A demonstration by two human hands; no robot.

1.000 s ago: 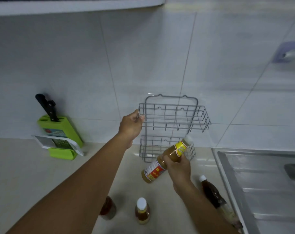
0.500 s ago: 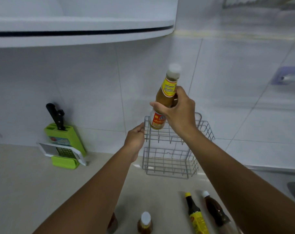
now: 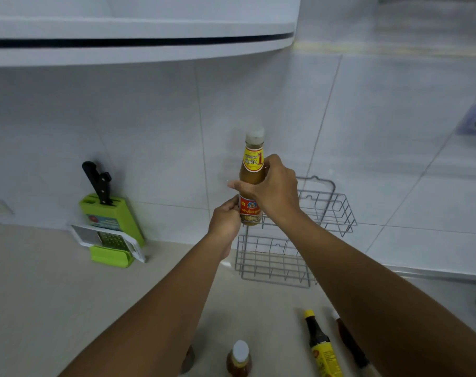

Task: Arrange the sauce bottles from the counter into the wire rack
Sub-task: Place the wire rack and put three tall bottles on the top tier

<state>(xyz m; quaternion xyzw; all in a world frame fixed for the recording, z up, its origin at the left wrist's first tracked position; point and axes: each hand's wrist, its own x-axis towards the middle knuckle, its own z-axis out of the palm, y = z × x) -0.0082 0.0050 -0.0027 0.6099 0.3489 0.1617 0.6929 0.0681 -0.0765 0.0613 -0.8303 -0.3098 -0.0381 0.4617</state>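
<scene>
The sauce bottle (image 3: 251,180) with the white cap stood upright at the left end of the wire rack's (image 3: 324,210) upper basket, its base about level with the rim, the right hand (image 3: 275,190) wrapped around its shoulder and the left hand (image 3: 226,221) pinching its lower label beside the rack's left edge. To seat it well, the bottle probably needed to stay vertical and go straight down inside the front wire into the left corner, the left hand guiding the base. Other bottles (image 3: 239,360) waited along the counter's (image 3: 54,295) near edge, two lying flat (image 3: 322,346) toward its right side.
</scene>
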